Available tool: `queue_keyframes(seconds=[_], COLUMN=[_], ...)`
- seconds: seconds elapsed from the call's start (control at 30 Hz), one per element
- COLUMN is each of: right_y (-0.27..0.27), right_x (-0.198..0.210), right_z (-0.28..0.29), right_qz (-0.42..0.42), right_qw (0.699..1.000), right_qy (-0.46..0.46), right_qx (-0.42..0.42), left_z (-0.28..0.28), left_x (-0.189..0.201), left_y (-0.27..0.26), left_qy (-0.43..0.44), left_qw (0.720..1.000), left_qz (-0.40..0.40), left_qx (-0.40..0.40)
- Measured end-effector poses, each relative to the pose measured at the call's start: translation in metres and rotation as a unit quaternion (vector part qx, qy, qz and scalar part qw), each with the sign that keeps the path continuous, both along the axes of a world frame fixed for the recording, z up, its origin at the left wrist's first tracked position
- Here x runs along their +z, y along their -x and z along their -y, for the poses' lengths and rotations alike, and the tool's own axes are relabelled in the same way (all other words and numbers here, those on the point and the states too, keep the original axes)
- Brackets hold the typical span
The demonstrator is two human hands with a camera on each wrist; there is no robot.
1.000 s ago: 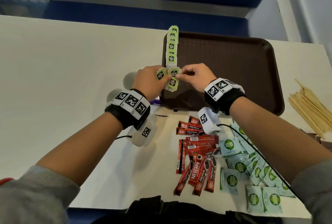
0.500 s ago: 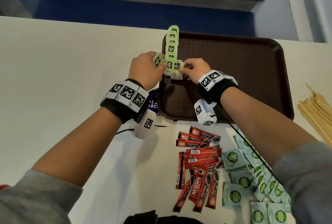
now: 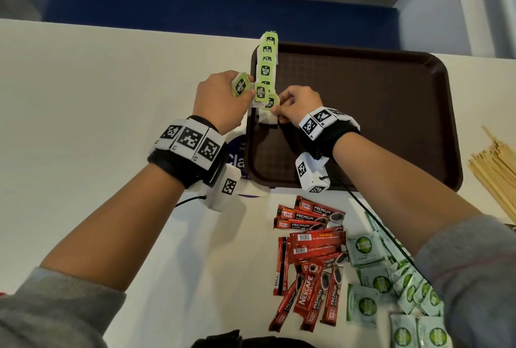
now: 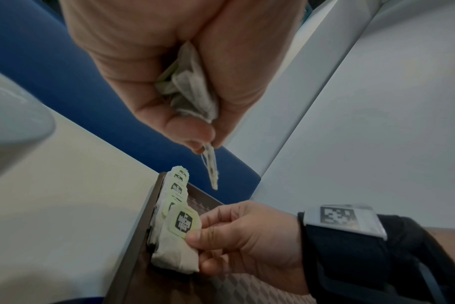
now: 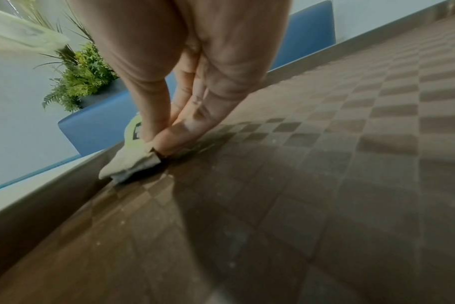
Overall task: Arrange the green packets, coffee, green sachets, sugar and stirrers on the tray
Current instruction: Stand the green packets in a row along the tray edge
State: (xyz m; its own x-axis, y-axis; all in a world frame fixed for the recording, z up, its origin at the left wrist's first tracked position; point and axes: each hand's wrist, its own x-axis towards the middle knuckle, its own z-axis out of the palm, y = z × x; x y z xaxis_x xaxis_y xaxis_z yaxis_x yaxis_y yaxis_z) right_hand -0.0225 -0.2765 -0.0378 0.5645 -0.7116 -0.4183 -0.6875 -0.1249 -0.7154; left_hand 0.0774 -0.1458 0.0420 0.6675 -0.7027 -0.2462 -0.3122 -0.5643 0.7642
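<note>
Green-tagged white paper tea packets (image 3: 265,68) lie overlapped along the brown plastic tray's (image 3: 363,113) left rim; right hand (image 3: 297,106) pinches the nearest packet (image 4: 178,242) down, left hand (image 3: 220,99) clutches spares, so each addition should overlap evenly and squarely.

Green-tagged tea bags (image 3: 266,68) lined along brown tray's (image 3: 391,96) left edge, coffee sticks (image 3: 310,258) on table

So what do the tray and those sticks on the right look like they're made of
The tray looks like hard moulded plastic, dark brown, with a slight sheen and a woven checker texture pressed into its floor, plain in the right wrist view. The stirrers look like thin bare wood, pale tan and matt, though bamboo can't be ruled out.
</note>
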Motion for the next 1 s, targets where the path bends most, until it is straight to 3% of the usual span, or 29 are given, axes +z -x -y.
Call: queue_keyframes(seconds=[0.23,0.5,0.63,0.87,1.0], right_y=[-0.003,-0.003,-0.002,0.003,0.003], right_x=[0.0,0.001,0.007,0.031,0.034], right_z=[-0.005,-0.007,-0.006,-0.013,-0.014], right_qz=[0.021,0.003,0.019,0.114,0.185], right_qw=[0.999,1.0,0.997,0.99,0.976], right_qy=[0.005,0.019,0.077,-0.054,-0.108], right_qx=[-0.025,0.004,-0.007,0.06,0.025], left_z=[-0.003,-0.004,-0.004,-0.005,-0.006], left_x=[0.0,-0.002,-0.005,-0.008,-0.01], left_y=[0.0,0.004,0.005,0.009,0.011], left_qy=[0.004,0.002,0.006,0.018,0.006], left_qw=[1.0,1.0,1.0,1.0,0.999], left_qz=[0.0,0.001,-0.002,-0.018,-0.032], left_qx=[0.001,-0.008,-0.007,0.012,0.008])
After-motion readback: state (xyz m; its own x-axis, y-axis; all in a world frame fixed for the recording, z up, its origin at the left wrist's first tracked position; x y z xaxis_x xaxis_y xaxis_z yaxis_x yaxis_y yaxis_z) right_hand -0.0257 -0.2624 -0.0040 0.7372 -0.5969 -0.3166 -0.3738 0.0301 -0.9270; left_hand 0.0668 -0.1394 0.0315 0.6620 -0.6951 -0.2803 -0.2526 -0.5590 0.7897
